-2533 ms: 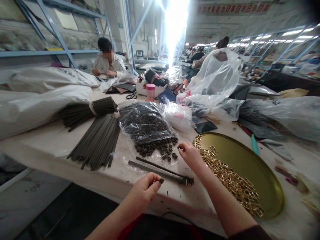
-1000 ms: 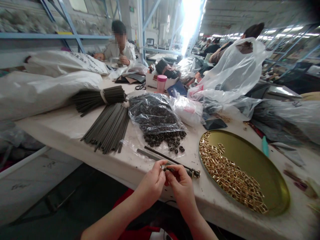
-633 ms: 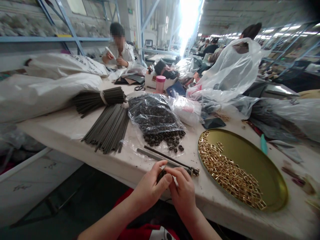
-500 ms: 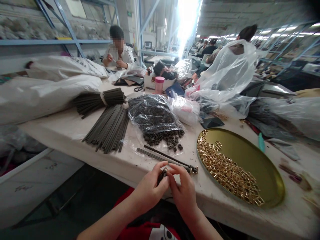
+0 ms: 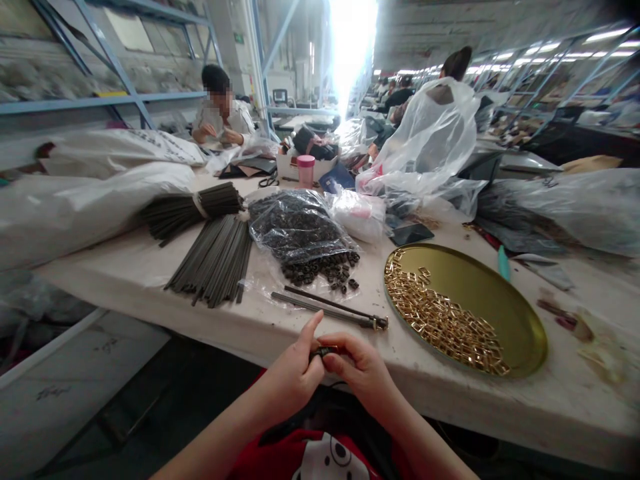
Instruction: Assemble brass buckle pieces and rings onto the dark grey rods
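A small dark piece (image 5: 325,351) sits at the lower center of the frame, pinched between two hands close to the table's front edge. The left hand (image 5: 300,365) has its fingers curled about it, one finger raised; the right hand (image 5: 361,363) grips it between thumb and fingertips. Just above them, a few dark strips with gold-colored ends (image 5: 345,316) lie across the table (image 5: 370,283). Past those, at center, black loops (image 5: 320,270) spill from a clear plastic bag (image 5: 295,223). A loose bundle of strips (image 5: 213,263) lies left of center, with a banded bundle (image 5: 185,212) above it. At right, gold-colored frames (image 5: 445,319) heap along one side of a round tray (image 5: 490,293). A pink-lidded jar (image 5: 305,175) stands upper center; another person (image 5: 235,120) sits upper left.
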`<move>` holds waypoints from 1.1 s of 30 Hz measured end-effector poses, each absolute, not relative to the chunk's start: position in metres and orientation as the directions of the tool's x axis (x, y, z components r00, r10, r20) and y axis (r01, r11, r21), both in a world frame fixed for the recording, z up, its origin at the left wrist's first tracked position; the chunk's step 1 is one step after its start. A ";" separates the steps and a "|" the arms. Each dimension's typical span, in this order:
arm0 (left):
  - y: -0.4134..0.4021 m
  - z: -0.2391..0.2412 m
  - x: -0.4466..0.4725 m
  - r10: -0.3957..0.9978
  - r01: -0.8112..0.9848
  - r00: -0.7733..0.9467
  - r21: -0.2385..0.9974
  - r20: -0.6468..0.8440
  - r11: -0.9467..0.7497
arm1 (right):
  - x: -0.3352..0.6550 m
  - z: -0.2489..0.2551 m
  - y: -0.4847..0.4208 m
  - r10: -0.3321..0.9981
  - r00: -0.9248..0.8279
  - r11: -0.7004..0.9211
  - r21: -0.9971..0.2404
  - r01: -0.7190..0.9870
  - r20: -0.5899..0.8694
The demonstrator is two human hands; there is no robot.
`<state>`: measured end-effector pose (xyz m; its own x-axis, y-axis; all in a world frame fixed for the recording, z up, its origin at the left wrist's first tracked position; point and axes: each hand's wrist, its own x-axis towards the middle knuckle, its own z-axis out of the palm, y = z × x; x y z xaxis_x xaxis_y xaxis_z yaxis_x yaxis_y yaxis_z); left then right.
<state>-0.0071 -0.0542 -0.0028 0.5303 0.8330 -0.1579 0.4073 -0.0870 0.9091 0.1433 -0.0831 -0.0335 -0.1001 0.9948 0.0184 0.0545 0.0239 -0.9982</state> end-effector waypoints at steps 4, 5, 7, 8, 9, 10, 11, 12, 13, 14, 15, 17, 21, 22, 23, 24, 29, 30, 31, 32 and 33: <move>-0.051 -0.004 -0.010 0.824 0.483 0.518 0.873 -0.227 -0.063 | 0.141 -0.040 -0.090 0.993 -0.006 0.112 -0.967 0.227 0.114; -0.049 -0.004 -0.010 0.823 0.508 0.515 0.859 -0.241 -0.066 | 0.141 -0.041 -0.090 0.993 0.018 0.107 -0.963 0.249 0.115; -0.047 -0.002 -0.011 0.825 0.546 0.508 0.833 -0.246 -0.088 | 0.142 -0.042 -0.090 0.995 0.056 0.069 -0.962 0.263 0.086; -0.046 -0.001 -0.012 0.823 0.559 0.510 0.823 -0.249 -0.098 | 0.142 -0.042 -0.089 0.996 0.064 0.044 -0.966 0.254 0.062; -0.045 0.001 -0.012 0.819 0.565 0.516 0.819 -0.252 -0.104 | 0.143 -0.043 -0.089 0.998 0.058 0.020 -0.971 0.238 0.035; -0.044 0.003 -0.012 0.808 0.560 0.530 0.821 -0.257 -0.106 | 0.143 -0.043 -0.088 0.999 0.042 0.000 -0.975 0.220 0.010; -0.044 0.004 -0.013 0.794 0.546 0.549 0.831 -0.261 -0.105 | 0.144 -0.044 -0.087 1.000 0.024 -0.015 -0.979 0.206 -0.010; -0.043 0.006 -0.013 0.780 0.527 0.569 0.844 -0.262 -0.100 | 0.145 -0.045 -0.086 1.000 0.010 -0.027 -0.980 0.196 -0.026; -0.043 0.007 -0.013 0.767 0.506 0.585 0.858 -0.263 -0.091 | 0.145 -0.047 -0.085 0.999 0.000 -0.042 -0.981 0.190 -0.043; -0.043 0.007 -0.012 0.758 0.487 0.596 0.870 -0.264 -0.080 | 0.146 -0.049 -0.084 0.998 -0.006 -0.059 -0.982 0.182 -0.061; -0.042 0.006 -0.012 0.752 0.473 0.603 0.878 -0.267 -0.068 | 0.147 -0.051 -0.083 0.997 -0.009 -0.076 -0.982 0.174 -0.079; -0.042 0.002 -0.011 0.742 0.458 0.609 0.888 -0.280 -0.042 | 0.148 -0.054 -0.082 0.994 -0.014 -0.101 -0.979 0.176 -0.105; -0.040 -0.007 -0.008 0.709 0.443 0.613 0.895 -0.349 0.057 | 0.151 -0.051 -0.084 0.993 -0.085 -0.055 -0.959 0.277 -0.081; -0.039 -0.009 -0.008 0.698 0.435 0.611 0.895 -0.373 0.097 | 0.152 -0.049 -0.085 0.991 -0.111 -0.034 -0.953 0.300 -0.070; -0.039 -0.009 -0.007 0.687 0.423 0.610 0.896 -0.394 0.138 | 0.153 -0.048 -0.086 0.989 -0.134 -0.015 -0.949 0.316 -0.060; -0.038 -0.009 -0.007 0.676 0.406 0.613 0.897 -0.410 0.177 | 0.154 -0.046 -0.086 0.987 -0.150 -0.005 -0.946 0.325 -0.056; -0.033 0.000 -0.010 0.583 0.336 0.662 0.882 -0.470 0.330 | 0.153 -0.049 -0.085 0.979 -0.140 -0.106 -0.953 0.284 -0.150; -0.032 0.000 -0.011 0.569 0.356 0.656 0.868 -0.495 0.346 | 0.153 -0.051 -0.086 0.975 -0.141 -0.133 -0.957 0.257 -0.173; -0.031 0.000 -0.011 0.562 0.381 0.645 0.855 -0.519 0.352 | 0.152 -0.053 -0.086 0.972 -0.144 -0.152 -0.962 0.228 -0.188; -0.031 -0.002 -0.012 0.563 0.404 0.632 0.846 -0.533 0.347 | 0.151 -0.055 -0.087 0.970 -0.147 -0.161 -0.966 0.204 -0.193; -0.032 -0.005 -0.012 0.573 0.414 0.623 0.846 -0.532 0.336 | 0.151 -0.056 -0.087 0.970 -0.148 -0.162 -0.969 0.187 -0.191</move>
<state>-0.0123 -0.0316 -0.0052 0.6230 0.5732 -0.5323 0.4136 0.3362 0.8461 0.1511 -0.0872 -0.0560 -0.1476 0.9705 -0.1909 0.1873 -0.1621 -0.9688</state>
